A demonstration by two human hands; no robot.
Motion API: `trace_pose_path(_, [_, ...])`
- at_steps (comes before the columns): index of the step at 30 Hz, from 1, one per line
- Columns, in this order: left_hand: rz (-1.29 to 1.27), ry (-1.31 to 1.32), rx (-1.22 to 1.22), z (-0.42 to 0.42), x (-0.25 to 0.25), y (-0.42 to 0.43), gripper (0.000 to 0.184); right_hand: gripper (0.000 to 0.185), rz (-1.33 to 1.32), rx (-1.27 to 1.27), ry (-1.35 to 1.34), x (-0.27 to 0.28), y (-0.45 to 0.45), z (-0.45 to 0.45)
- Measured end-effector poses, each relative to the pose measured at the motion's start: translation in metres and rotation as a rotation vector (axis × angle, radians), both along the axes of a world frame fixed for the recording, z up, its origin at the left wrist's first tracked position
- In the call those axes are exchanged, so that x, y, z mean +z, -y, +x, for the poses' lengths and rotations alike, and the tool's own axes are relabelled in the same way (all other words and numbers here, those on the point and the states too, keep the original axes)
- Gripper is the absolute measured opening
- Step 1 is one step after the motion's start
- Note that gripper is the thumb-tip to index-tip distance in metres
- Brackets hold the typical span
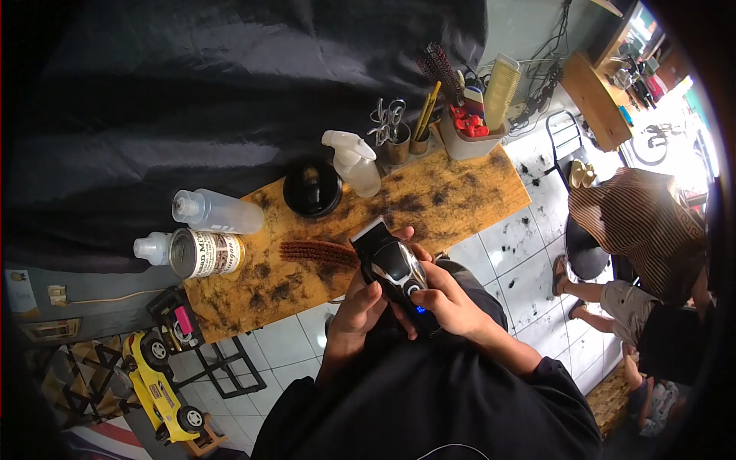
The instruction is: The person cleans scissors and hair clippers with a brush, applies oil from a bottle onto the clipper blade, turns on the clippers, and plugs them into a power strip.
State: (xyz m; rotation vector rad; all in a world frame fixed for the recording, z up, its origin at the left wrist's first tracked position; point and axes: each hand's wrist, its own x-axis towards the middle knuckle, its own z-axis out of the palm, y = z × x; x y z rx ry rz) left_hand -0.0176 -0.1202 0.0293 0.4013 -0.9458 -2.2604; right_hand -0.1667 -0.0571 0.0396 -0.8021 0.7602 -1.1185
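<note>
A black hair clipper (400,268) with a silver blade and a lit blue display is held in front of my chest, its blade end pointing up and left. My right hand (452,303) is closed around the clipper from the right, thumb on the body near the round button. From the other side my left hand (355,310) cups it, thumb along the edge; part of its fingers is hidden behind the clipper. Just left of the blade, a reddish-brown bristle brush (314,252) lies on the wooden table (460,192), among loose dark hair.
On the table stand a spray bottle (359,170), a round black container (312,188), clear bottles (222,212), a tin can (205,254), scissors (388,119) in a cup, and a comb bin (469,136). A yellow toy car (161,391) is lower left. A caped person (636,230) sits right.
</note>
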Motion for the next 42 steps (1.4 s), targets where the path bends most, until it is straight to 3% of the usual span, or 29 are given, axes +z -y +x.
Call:
trace_pose_path(23, [-0.04,-0.02,0.058,0.01,-0.011,0.006,0.091,0.024,0.035,0.034,0.002,0.004,0.011,0.004])
trace_pose_path(27, [-0.033,-0.037,0.174,0.013,-0.009,0.013,0.092,0.03,0.189,0.134,0.223,0.002,0.009,0.001])
trace_pose_path(29, [-0.005,-0.135,0.181,0.022,-0.012,0.018,0.084,0.033,0.249,0.162,0.325,-0.001,0.008,0.0])
trace_pose_path(31, [-0.064,-0.029,0.208,0.029,-0.008,0.021,0.073,0.039,0.279,0.263,0.436,-0.002,0.01,-0.002])
trace_pose_path(35, [-0.055,-0.053,0.246,0.035,-0.001,0.025,0.068,0.043,0.277,0.244,0.435,0.006,0.013,-0.002])
trace_pose_path(37, [-0.063,-0.032,0.331,0.036,-0.005,0.026,0.069,0.049,0.168,0.166,0.242,0.012,0.014,-0.002])
trace_pose_path(39, [-0.074,-0.011,0.417,0.038,-0.006,0.028,0.07,0.054,0.162,0.168,0.25,0.017,0.013,-0.007])
trace_pose_path(41, [0.011,-0.061,0.493,0.044,-0.004,0.032,0.073,0.057,-0.006,0.048,-0.041,0.023,0.014,-0.01])
trace_pose_path(42, [0.001,-0.045,0.54,0.047,-0.001,0.032,0.075,0.059,0.007,-0.015,-0.065,0.024,0.013,-0.011])
